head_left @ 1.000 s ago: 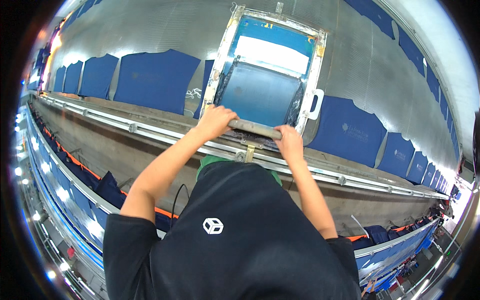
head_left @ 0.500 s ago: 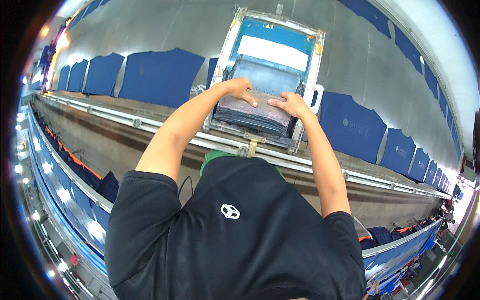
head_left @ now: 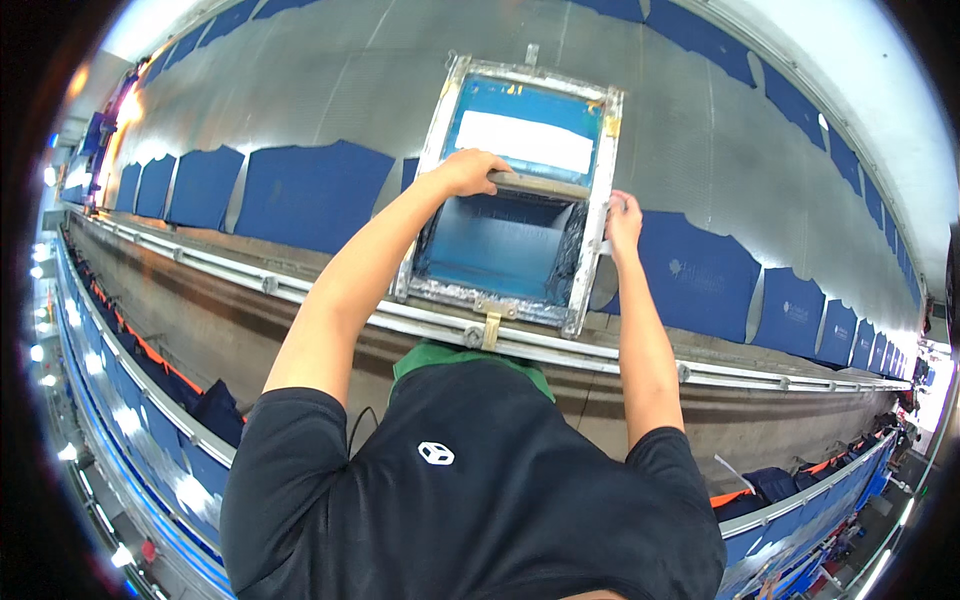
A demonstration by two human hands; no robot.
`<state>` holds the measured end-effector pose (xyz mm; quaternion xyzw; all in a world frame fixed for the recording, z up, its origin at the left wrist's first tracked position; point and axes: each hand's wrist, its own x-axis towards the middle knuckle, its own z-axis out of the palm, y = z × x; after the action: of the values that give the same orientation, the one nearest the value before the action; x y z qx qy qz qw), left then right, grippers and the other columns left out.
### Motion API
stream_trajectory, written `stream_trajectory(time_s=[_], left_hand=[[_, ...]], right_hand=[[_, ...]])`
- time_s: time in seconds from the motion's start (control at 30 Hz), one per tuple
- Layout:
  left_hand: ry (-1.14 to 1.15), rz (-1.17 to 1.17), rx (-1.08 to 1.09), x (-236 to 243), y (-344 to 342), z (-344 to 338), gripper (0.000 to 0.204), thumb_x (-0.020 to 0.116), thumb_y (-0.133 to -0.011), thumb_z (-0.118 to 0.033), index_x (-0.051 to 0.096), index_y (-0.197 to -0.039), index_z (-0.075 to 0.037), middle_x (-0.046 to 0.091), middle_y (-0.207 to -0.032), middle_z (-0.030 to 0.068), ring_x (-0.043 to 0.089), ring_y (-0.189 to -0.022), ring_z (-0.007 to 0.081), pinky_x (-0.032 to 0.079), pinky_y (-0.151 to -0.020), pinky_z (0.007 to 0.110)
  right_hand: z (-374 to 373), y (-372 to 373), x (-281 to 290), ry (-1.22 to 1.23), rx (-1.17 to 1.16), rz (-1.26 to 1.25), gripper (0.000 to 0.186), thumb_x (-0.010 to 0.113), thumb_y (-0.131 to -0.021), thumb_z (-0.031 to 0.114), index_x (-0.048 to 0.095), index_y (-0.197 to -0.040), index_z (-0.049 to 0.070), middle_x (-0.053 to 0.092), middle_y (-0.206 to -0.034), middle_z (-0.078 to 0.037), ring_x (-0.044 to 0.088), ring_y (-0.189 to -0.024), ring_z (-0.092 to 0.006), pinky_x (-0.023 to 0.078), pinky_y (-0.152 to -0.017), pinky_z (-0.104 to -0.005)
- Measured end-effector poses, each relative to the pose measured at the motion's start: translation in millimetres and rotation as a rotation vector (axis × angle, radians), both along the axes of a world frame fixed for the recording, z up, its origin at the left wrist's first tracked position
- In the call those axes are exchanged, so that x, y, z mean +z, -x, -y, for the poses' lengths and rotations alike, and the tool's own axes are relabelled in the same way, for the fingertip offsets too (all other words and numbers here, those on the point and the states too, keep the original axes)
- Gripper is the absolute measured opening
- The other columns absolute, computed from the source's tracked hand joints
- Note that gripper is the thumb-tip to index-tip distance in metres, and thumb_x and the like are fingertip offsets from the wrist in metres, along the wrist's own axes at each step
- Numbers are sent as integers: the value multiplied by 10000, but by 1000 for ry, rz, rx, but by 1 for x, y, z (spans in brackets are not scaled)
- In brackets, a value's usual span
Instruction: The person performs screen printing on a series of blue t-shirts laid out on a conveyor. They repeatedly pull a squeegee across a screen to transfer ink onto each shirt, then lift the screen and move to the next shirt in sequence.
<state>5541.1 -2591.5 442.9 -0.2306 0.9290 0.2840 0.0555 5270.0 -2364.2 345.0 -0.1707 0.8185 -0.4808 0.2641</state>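
Observation:
A screen-printing frame (head_left: 431, 150) with worn, pale edges lies on the long table before me, its blue mesh (head_left: 490, 250) inside. My left hand (head_left: 468, 174) is closed around the left end of a squeegee (head_left: 548, 187), which lies across the middle of the mesh. Dark ink (head_left: 568, 250) coats the mesh along the right inner edge. At the frame's right side, the fingers of my right hand (head_left: 624, 222) are curled around the white handle (head_left: 605, 247), mostly hidden by them. A white strip (head_left: 525, 142) sits beyond the squeegee.
Dark blue fabric pieces (head_left: 315, 195) lie in a row along the table (head_left: 400, 70), with printed ones (head_left: 700, 270) on the right. A metal rail (head_left: 280, 285) runs along the near edge; a brass-coloured bracket (head_left: 491, 330) joins it below the frame. Another fabric row follows the far edge.
The squeegee has gone from near the frame's close end to the middle and tipped upright. My right hand has left it and closed on the handle; my left hand stays on it.

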Motion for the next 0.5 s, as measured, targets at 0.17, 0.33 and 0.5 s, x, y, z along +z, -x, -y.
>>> stream_trajectory(time_s=[0.17,0.33,0.5], left_hand=[[4,-238,61,-1,-83,-98,527,731,-794,-47,682,-1303,-176,723,-1245,120,689,-1136,345,553,-977,455],[130,-263,68,0,-176,-171,664,766,-756,-39,626,-1386,-194,651,-1414,53,614,-1284,304,484,-1096,448],[39,-203,180,15,-283,-85,649,798,-737,-93,633,-1360,-173,656,-1390,54,613,-1260,300,482,-1082,438]], right_hand=[[11,5,35,170,-3,-189,192,649,-1009,188,729,-1132,64,702,-886,-60,604,-755,-137,500,-700,-329],[28,-39,74,231,-55,-190,154,643,-1035,176,717,-1114,66,564,-725,52,458,-618,-51,381,-556,-250],[109,-154,57,367,11,14,150,635,-1051,203,698,-1117,85,531,-708,68,428,-579,-31,329,-503,-236]])
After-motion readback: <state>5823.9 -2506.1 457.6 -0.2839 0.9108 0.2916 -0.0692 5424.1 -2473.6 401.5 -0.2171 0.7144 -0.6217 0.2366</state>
